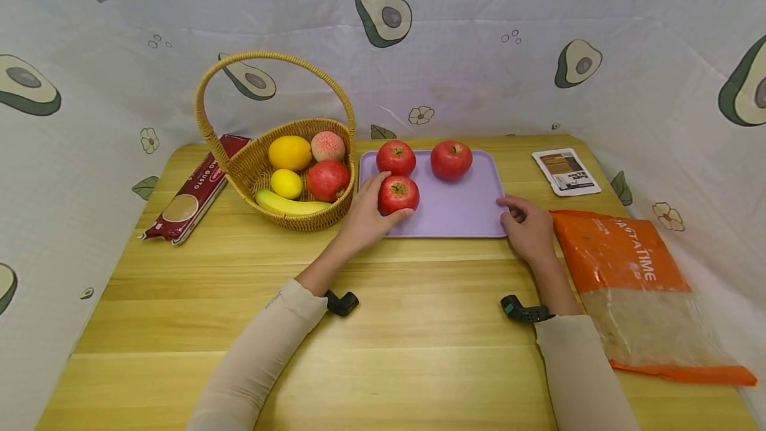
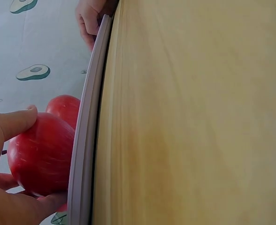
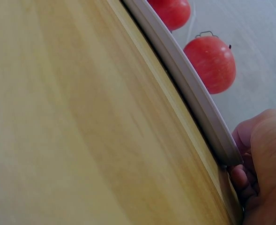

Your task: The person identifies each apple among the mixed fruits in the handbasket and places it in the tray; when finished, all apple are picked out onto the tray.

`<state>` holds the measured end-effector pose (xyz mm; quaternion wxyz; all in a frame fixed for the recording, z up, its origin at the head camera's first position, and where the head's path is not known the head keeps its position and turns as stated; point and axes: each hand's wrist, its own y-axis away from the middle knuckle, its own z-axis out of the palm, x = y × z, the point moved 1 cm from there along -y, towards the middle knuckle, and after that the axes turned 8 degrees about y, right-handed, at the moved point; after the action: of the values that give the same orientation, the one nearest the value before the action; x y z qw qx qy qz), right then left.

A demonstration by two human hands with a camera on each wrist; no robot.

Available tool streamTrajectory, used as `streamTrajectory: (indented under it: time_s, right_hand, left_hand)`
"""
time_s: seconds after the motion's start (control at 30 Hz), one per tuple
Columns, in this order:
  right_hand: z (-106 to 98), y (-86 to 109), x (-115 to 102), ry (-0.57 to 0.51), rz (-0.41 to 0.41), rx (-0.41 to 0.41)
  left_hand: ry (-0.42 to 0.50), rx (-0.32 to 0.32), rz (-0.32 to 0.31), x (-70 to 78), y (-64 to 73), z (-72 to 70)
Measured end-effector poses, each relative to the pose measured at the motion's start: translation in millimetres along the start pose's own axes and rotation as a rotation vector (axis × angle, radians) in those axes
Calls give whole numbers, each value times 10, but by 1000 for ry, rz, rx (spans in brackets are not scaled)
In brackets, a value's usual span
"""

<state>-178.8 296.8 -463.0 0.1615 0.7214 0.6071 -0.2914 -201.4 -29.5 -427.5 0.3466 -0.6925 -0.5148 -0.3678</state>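
My left hand [image 1: 365,219] holds a red apple [image 1: 399,197] at the left part of a lilac tray [image 1: 457,215], its thumb on the near side and its fingers around the left. In the left wrist view, that apple [image 2: 43,157] sits between thumb and fingers, right at the tray's rim. Behind it on the tray stand a second red apple [image 1: 395,157] and a third apple [image 1: 451,159] to the right. My right hand [image 1: 531,230] pinches the tray's right edge near the front corner; the right wrist view shows its fingers [image 3: 239,176] at the tray's underside.
A wicker basket [image 1: 323,219] with several fruits and a tall handle stands left of the tray. Beyond it lies a dark red packet [image 1: 194,195]. To the right are a white-edged flat pack [image 1: 566,171] and an orange pasta bag [image 1: 634,265]. A printed cloth [image 1: 455,52] hangs behind.
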Motion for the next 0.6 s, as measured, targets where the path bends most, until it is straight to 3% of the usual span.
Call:
streamTrajectory:
  time_s: [0.37, 0.6]
  right_hand:
    - [17, 1, 8, -5, 4, 7]
    - [21, 8, 21, 14, 15, 8]
  left_hand:
    - [17, -30, -54, -81, -11, -22]
    - [-20, -47, -42, -65, 16, -40]
